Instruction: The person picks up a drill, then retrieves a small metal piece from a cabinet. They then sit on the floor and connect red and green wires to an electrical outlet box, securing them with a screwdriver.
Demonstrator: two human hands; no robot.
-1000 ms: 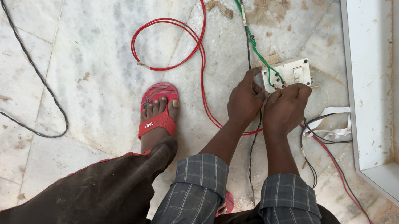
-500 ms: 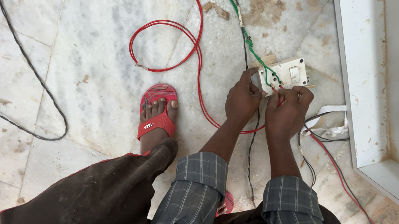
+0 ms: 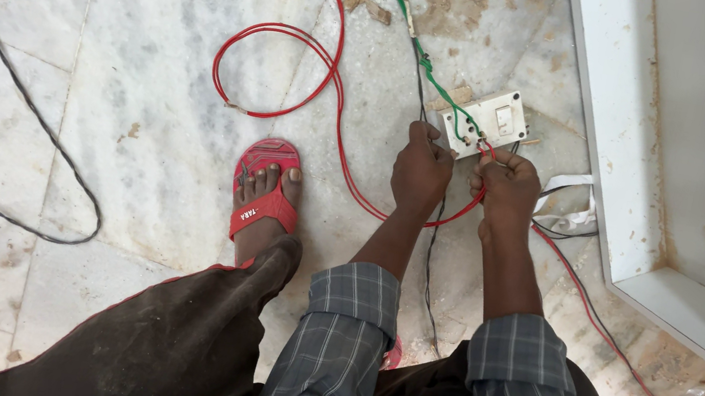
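A white switch plate (image 3: 486, 122) lies on the marble floor with green, red and black wires running into it. My left hand (image 3: 420, 169) sits just below its left corner, fingers closed around a black wire (image 3: 431, 249). My right hand (image 3: 507, 188) is below its lower edge, pinching the end of a red wire (image 3: 454, 217) that loops down between both hands. A green wire (image 3: 416, 46) comes in from the top of the view to the plate.
A red wire loop (image 3: 274, 70) lies on the floor to the left. My foot in a red sandal (image 3: 264, 193) stands beside it. A white cabinet frame (image 3: 615, 137) rises at the right. Black cable (image 3: 14, 108) trails at the far left.
Both hands have stayed at the switch plate; the right hand has shifted slightly and now pinches the red wire end close to the plate. The view has moved a little.
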